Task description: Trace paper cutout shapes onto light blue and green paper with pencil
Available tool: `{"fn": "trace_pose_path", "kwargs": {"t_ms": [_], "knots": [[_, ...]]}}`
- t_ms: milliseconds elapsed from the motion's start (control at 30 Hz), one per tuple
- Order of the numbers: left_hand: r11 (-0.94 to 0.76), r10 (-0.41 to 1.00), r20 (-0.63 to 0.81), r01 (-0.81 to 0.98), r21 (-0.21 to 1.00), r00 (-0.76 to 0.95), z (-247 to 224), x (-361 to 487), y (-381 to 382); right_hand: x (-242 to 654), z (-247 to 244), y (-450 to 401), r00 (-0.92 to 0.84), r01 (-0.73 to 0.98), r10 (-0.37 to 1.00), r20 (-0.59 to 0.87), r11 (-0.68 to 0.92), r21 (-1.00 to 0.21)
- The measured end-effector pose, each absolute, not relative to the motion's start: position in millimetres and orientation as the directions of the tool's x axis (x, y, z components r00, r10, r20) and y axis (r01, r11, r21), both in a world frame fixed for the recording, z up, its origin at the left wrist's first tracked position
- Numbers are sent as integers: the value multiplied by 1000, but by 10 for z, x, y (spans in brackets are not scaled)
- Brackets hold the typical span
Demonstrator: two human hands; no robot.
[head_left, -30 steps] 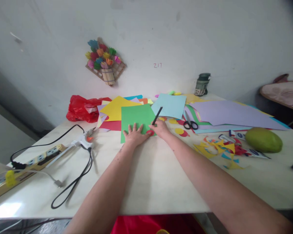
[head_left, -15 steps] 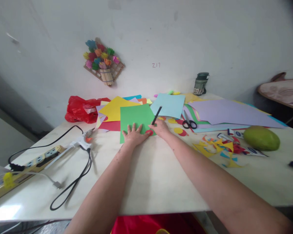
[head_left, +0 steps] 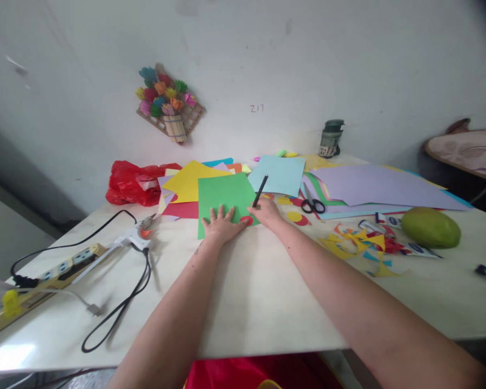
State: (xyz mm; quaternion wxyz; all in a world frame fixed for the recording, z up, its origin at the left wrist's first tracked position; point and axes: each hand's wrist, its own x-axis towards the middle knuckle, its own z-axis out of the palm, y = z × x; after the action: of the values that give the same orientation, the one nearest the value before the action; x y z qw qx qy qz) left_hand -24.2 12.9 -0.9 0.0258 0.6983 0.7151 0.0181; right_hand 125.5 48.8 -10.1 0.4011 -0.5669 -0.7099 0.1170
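A sheet of green paper (head_left: 224, 190) lies on the table in front of me. My left hand (head_left: 222, 226) rests flat on its lower part with the fingers spread. The left thumb reaches to a small red paper circle (head_left: 247, 220) on the green sheet. In my right hand (head_left: 266, 212) is a black pencil (head_left: 261, 190), held tilted, with its lower end near the red circle. The fingers hide part of its tip. Just right of that hand lie yellow and red paper circles (head_left: 295, 217) and black-handled scissors (head_left: 313, 206).
Coloured sheets (head_left: 383, 186) and a light blue sheet (head_left: 281, 174) lie behind. Paper scraps (head_left: 348, 243), glue tubes (head_left: 417, 250) and a green fruit (head_left: 430, 227) are right. To the left are a glue gun (head_left: 140, 235), a power strip (head_left: 65, 269) and a red bag (head_left: 132, 183).
The whole view has shifted slightly. Both hands stay in nearly the same place on the green paper, and the pencil's position beside the red circle looks almost unchanged.
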Motion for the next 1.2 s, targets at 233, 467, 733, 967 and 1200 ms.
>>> {"fn": "trace_pose_path", "kwargs": {"t_ms": [233, 467, 733, 967, 1200], "knots": [[30, 999, -19, 997, 64, -29, 21, -230, 107, 1266, -81, 481, -20, 707, 907, 422, 311, -635], [42, 999, -34, 997, 62, -40, 42, -217, 97, 1270, -58, 465, -9, 709, 912, 411, 296, -640], [37, 999, -26, 997, 63, -36, 34, -219, 99, 1275, -40, 451, -15, 729, 915, 403, 286, -622], [47, 998, -37, 997, 54, -45, 46, -213, 94, 1277, -28, 437, -22, 740, 918, 395, 280, -611], [42, 998, -38, 997, 65, -40, 41, -217, 97, 1277, -25, 427, -29, 733, 927, 374, 275, -623]]}}
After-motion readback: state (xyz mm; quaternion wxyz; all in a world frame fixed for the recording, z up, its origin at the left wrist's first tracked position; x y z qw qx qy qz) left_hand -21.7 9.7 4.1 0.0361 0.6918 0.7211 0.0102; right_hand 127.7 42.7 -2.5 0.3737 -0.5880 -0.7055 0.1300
